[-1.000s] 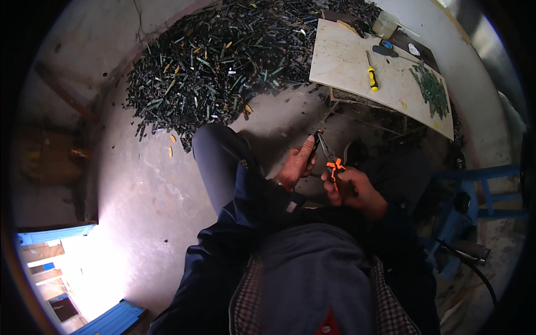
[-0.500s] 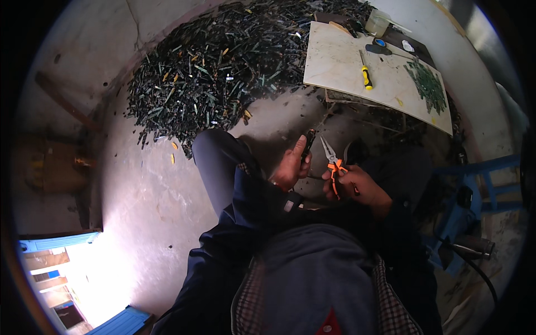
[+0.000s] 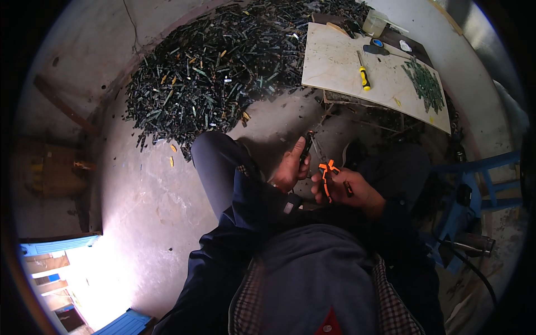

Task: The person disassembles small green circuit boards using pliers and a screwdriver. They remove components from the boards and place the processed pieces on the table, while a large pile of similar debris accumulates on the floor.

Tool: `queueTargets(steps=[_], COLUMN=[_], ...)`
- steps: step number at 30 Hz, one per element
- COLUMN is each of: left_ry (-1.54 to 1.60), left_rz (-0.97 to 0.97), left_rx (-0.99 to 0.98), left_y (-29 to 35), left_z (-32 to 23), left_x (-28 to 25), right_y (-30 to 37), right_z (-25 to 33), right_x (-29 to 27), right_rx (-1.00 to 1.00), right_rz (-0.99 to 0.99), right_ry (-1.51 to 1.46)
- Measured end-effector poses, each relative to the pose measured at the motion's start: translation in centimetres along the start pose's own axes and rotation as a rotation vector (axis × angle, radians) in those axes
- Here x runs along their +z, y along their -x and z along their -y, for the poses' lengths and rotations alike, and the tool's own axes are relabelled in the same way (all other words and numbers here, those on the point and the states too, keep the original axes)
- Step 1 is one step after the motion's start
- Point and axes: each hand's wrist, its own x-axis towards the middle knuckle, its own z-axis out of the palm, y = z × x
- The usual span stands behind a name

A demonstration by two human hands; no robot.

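My left hand (image 3: 290,167) is closed round a narrow black strip-shaped piece (image 3: 306,146), held upright with the thumb along it. What kind of part it is cannot be made out. In my right hand (image 3: 353,188) are long-nose pliers (image 3: 325,175) with orange and black handles. Their jaws point up and left, close to the top end of the black piece. Whether the tips touch it is too small to tell. Both hands are between my bent knees, above the floor.
A large heap of dark strips (image 3: 206,78) covers the floor ahead. At the far right, a pale board (image 3: 335,61) bears a yellow-handled screwdriver (image 3: 364,78), blue tape roll (image 3: 378,43) and green strips (image 3: 423,85). A cloudy container (image 3: 374,23) stands behind. Blue stool (image 3: 455,215) at right.
The pliers have moved left and tilted, so their jaws are now near the top of the black piece. My left hand has stayed nearly still.
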Motion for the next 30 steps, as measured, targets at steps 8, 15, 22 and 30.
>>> queueTargets(steps=[8, 15, 22, 30], left_ry=[-0.033, -0.071, -0.126, -0.107], left_rz=[-0.021, 0.010, -0.014, -0.019], left_rx=[-0.011, -0.005, 0.044, 0.038], left_y=[0.1, 0.5, 0.1, -0.6], left_z=[-0.2, -0.2, 0.7, 0.8], left_x=[0.5, 0.6, 0.3, -0.1], right_y=[-0.3, -0.2, 0.1, 0.3], right_z=[0.0, 0.0, 0.3, -0.1], right_x=[-0.2, -0.9, -0.1, -0.1], right_rx=[0.041, 0.118, 0.017, -0.010], right_rz=[0.032, -0.008, -0.329, -0.186], right_ry=[-0.037, -0.130, 0.535, 0.300])
